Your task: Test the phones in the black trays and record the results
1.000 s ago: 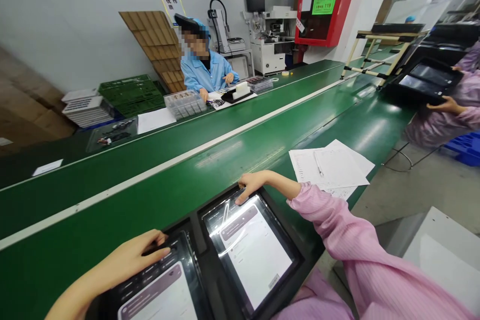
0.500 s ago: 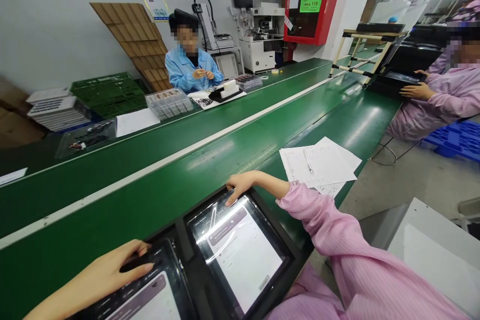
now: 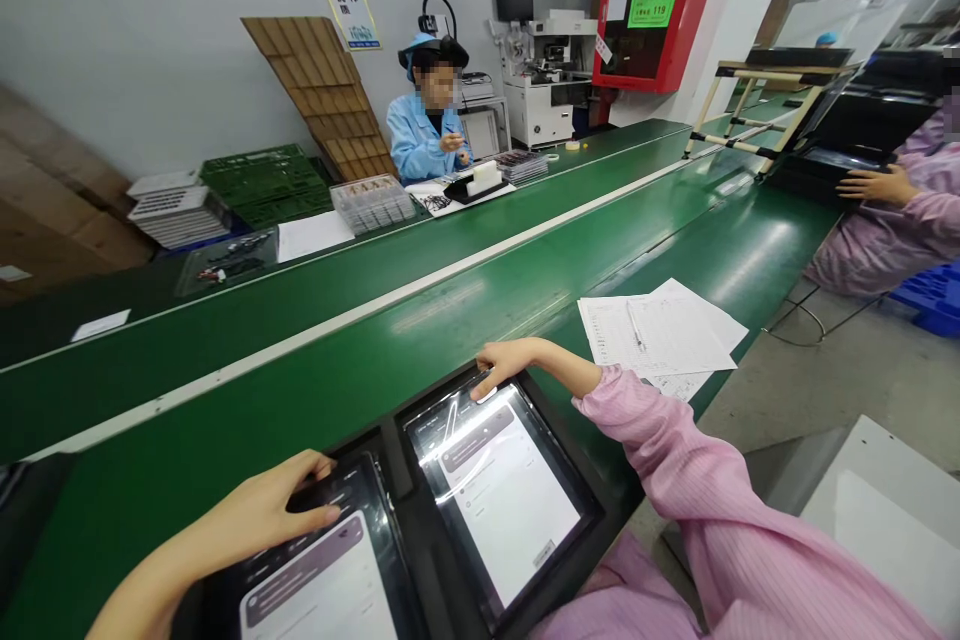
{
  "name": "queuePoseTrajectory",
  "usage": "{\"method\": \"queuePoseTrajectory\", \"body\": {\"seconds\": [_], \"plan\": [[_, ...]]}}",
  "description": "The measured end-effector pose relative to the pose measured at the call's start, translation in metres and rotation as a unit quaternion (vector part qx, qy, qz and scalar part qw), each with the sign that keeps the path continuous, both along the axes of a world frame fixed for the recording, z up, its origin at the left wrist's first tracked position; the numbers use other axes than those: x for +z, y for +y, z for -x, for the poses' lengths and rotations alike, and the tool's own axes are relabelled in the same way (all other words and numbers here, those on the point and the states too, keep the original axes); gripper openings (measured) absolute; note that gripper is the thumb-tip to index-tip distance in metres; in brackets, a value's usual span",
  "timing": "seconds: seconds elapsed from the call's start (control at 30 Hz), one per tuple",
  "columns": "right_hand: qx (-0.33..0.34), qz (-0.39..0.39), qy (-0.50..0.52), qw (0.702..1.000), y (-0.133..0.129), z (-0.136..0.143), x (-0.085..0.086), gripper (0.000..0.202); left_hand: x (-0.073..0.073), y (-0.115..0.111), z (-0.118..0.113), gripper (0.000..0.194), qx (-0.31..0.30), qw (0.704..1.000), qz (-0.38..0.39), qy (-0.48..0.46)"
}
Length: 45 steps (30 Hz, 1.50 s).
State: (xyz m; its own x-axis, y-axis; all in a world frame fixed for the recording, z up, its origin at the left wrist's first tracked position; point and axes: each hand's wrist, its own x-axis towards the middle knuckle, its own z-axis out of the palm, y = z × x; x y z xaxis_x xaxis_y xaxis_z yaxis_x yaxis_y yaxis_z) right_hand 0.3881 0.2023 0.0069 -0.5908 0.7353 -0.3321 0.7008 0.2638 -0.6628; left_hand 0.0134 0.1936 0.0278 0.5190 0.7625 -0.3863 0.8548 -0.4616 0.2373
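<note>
Two tablets with lit screens lie side by side in a black tray point(image 3: 431, 560) at the near edge of the green table. My left hand point(image 3: 277, 510) is closed over the far edge, its thumb on the dark top border of the left tablet point(image 3: 322, 585) and its fingers curled into the tray's edge. Over the far edge beside the right tablet point(image 3: 510, 510), my right hand point(image 3: 506, 365) is closed too, thumb down on the tablet's top border. Its other fingers bend behind the rim and are partly hidden. Both screens show a pale page with a purple-grey banner.
Paper sheets point(image 3: 660, 335) with a pen lie right of the tray. Across the green table point(image 3: 360, 345), a person in blue point(image 3: 427, 140) sits behind a clear parts box point(image 3: 373, 205). A wooden-legged rack point(image 3: 757, 110) and a person in pink are at right.
The view has turned left, so the surroundings, tray and hands appear farther right. Both hands keep their places on the tray. The person in blue has moved their head and hands.
</note>
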Motion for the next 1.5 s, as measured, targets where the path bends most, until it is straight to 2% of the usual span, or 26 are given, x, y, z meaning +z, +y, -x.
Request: {"method": "queuePoseTrajectory", "body": {"seconds": [0.1, 0.3, 0.43, 0.5, 0.6, 0.63, 0.67, 0.73, 0.8, 0.83, 0.87, 0.93, 1.0, 1.1, 1.13, 1.17, 1.27, 1.37, 1.43, 1.5], "plan": [[0.001, -0.007, -0.002, 1.0, -0.001, 0.0, 0.001, 0.065, 0.0, -0.002, 0.0, 0.063, 0.022, 0.999, 0.044, -0.002], [-0.009, -0.03, -0.025, 0.999, -0.003, -0.001, 0.008, 0.06, 0.007, -0.01, -0.008, 0.064, 0.025, 0.999, 0.045, 0.017], [-0.024, -0.047, -0.047, 0.997, -0.022, -0.002, 0.011, 0.053, 0.01, -0.02, -0.011, 0.069, 0.04, 0.997, 0.057, 0.021], [-0.02, -0.07, -0.067, 0.995, -0.04, 0.002, 0.005, 0.067, 0.008, -0.028, -0.013, 0.071, 0.038, 0.998, 0.047, 0.018], [-0.006, -0.136, -0.146, 0.98, -0.063, 0.011, -0.008, 0.125, 0.004, -0.04, -0.021, 0.074, 0.024, 0.999, 0.013, 0.041], [-0.011, -0.157, -0.172, 0.972, -0.067, 0.014, -0.012, 0.138, 0.004, -0.043, -0.024, 0.073, 0.023, 0.998, -0.001, 0.061], [-0.034, -0.179, -0.184, 0.966, -0.069, 0.017, -0.014, 0.141, 0.003, -0.044, -0.028, 0.07, 0.023, 0.996, -0.016, 0.081], [-0.117, -0.22, -0.174, 0.953, -0.068, 0.019, -0.016, 0.12, 0.004, -0.042, -0.033, 0.053, 0.031, 0.994, -0.042, 0.094], [-0.2, -0.263, -0.131, 0.935, -0.069, 0.016, -0.015, 0.082, 0.005, -0.038, -0.032, 0.027, 0.048, 0.994, -0.057, 0.074], [-0.221, -0.284, -0.096, 0.928, -0.072, 0.013, -0.015, 0.064, 0.006, -0.037, -0.029, 0.023, 0.06, 0.994, -0.061, 0.061], [-0.222, -0.303, -0.056, 0.925, -0.078, 0.01, -0.016, 0.05, 0.005, -0.037, -0.025, 0.03, 0.067, 0.995, -0.058, 0.048], [-0.181, -0.34, 0.033, 0.922, -0.097, 0.003, -0.022, 0.032, 0.003, -0.042, -0.017, 0.04, 0.058, 0.997, -0.037, 0.017], [-0.142, -0.367, 0.068, 0.917, -0.121, -0.003, -0.032, 0.033, -0.002, -0.054, -0.012, 0.051, 0.035, 0.999, -0.014, -0.021], [-0.143, -0.392, 0.079, 0.905, -0.148, -0.008, -0.044, 0.046, -0.012, -0.075, -0.014, 0.097, 0.019, 0.999, -0.011, -0.046], [-0.149, -0.401, 0.082, 0.9, -0.152, -0.008, -0.046, 0.047, -0.015, -0.08, -0.015, 0.106, 0.016, 0.999, -0.015, -0.048], [-0.151, -0.413, 0.086, 0.894, -0.155, -0.007, -0.047, 0.047, -0.017, -0.084, -0.017, 0.109, 0.011, 0.999, -0.017, -0.05], [-0.129, -0.454, 0.096, 0.876, -0.155, -0.005, -0.045, 0.044, -0.022, -0.089, -0.017, 0.105, 0.001, 0.999, -0.013, -0.049], [-0.108, -0.454, 0.074, 0.881, -0.154, -0.003, -0.042, 0.043, -0.025, -0.088, -0.012, 0.111, -0.021, 0.999, -0.006, -0.049], [-0.124, -0.447, 0.05, 0.884, -0.155, -0.003, -0.042, 0.041, -0.028, -0.087, -0.01, 0.117, -0.034, 0.998, -0.02, -0.048], [-0.169, -0.452, 0.045, 0.875, -0.155, -0.005, -0.044, 0.04, -0.032, -0.082, -0.009, 0.104, -0.028, 0.997, -0.055, -0.049]]}}
